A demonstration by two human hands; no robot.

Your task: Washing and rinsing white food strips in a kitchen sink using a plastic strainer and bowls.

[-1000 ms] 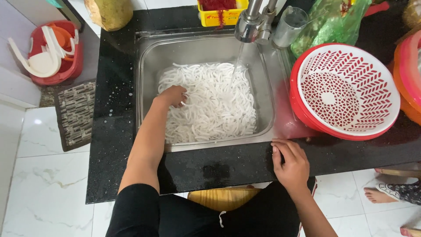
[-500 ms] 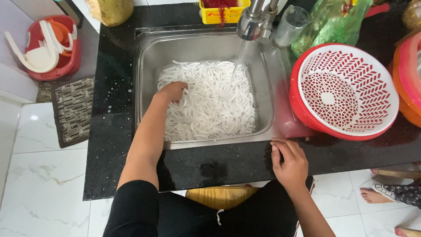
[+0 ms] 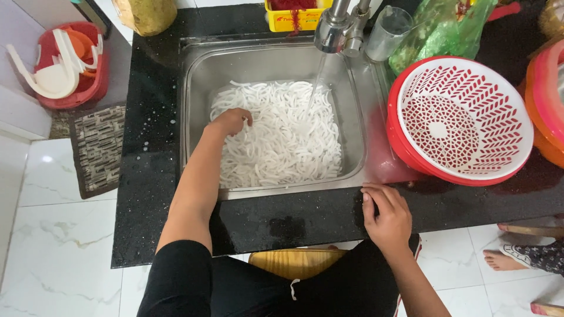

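A steel sink [image 3: 194,88] set in a black counter holds a heap of white strips [image 3: 282,141], and water runs onto them from the tap [image 3: 341,26]. My left hand [image 3: 232,121] is in the sink, its fingers curled on the left side of the heap. Whether it grips any strips is hard to tell. My right hand [image 3: 385,214] lies flat on the black counter [image 3: 305,217] at the sink's front right corner, fingers spread and holding nothing.
A white slotted strainer in a red bowl [image 3: 464,117] sits right of the sink, with an orange and pink tub [image 3: 549,100] beyond it. A glass [image 3: 388,32], green bag [image 3: 440,29] and yellow box [image 3: 294,14] stand behind. Another person's foot [image 3: 514,258] is on the floor at right.
My left hand has shifted slightly within the strips on the left of the heap. My right hand has stayed on the counter edge.
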